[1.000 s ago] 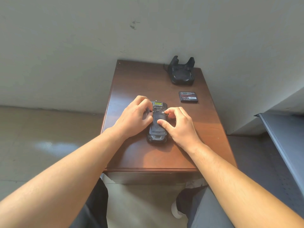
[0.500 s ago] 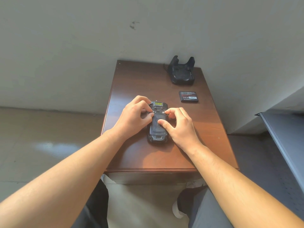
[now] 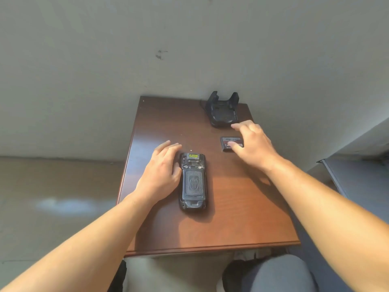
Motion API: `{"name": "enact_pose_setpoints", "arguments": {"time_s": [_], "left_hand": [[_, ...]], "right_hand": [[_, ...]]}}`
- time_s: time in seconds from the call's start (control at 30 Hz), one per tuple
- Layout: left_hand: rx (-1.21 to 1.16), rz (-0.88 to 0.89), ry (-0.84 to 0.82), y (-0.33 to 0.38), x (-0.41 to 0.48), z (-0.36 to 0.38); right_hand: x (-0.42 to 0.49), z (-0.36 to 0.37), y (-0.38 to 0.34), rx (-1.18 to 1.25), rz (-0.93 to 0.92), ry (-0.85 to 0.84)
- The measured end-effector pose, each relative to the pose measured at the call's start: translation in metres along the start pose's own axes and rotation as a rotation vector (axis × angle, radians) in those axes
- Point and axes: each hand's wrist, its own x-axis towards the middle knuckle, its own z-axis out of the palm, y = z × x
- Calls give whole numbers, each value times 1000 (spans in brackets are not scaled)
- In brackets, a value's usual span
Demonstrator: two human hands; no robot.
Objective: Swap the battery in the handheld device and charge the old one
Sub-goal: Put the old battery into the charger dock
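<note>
My left hand (image 3: 160, 173) lies flat and open beside the handheld device (image 3: 192, 182), which sits face down on the table (image 3: 210, 228), thumb touching its side, gripping nothing. My right hand (image 3: 251, 142) hangs spread over the loose battery (image 3: 227, 142), thumb on it, no grasp closed. The charging cradle (image 3: 223, 111) sits just beyond my fingertips. Risk: the flat pack skids off the polished wood instead of lifting.

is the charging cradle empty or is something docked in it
Empty. The cradle at the table's back edge shows a bare slot between its two prongs; the loose battery lies flat in front of it.
</note>
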Motion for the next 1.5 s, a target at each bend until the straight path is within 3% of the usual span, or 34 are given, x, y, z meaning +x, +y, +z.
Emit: {"name": "enact_pose_setpoints", "arguments": {"time_s": [0.17, 0.4, 0.5, 0.7, 0.83, 1.23, 1.5], "left_hand": [[-30, -41, 13, 1, 2, -1], [-24, -68, 11, 4, 5, 2], [-8, -59, -1, 10, 1, 6], [47, -61, -29, 11, 4, -1], [71, -67, -35, 11, 7, -2], [126, -68, -30, 5, 9, -2], [132, -63, -18, 6, 10, -1]], "right_hand": [[31, -18, 23, -238, -156, -409], [55, -18, 28, -204, -262, -510], [60, -23, 36, -57, -279, -482], [107, -40, 36, 245, -284, -260], [140, -44, 35, 201, -269, -220], [161, -30, 35, 174, -238, -325], [160, -27, 30, 23, -294, -356]]}}
